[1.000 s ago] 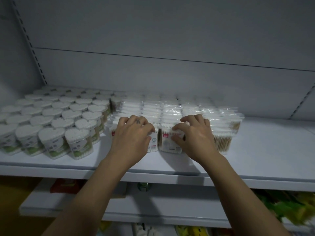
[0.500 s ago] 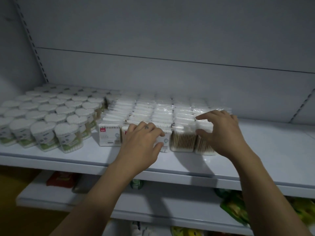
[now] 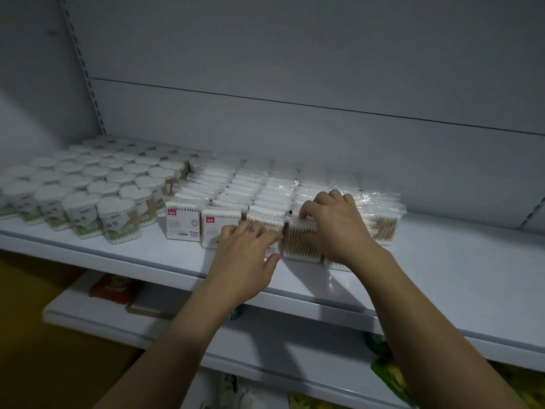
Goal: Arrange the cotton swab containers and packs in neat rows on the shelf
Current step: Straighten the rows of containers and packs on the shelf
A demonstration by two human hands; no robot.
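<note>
Packs (image 3: 181,221) beside containers (image 3: 82,214), front ones under left hand (image 3: 244,255), right hand (image 3: 336,228).

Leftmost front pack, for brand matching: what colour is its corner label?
Pinkish red label on the white pack; head view.

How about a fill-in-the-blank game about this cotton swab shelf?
Each container has a top shaped like a ____. The containers stand to the ____ of the flat packs. The right hand grips the ____ edge of a brown-stick pack.
Answers: heart, left, top.
</note>
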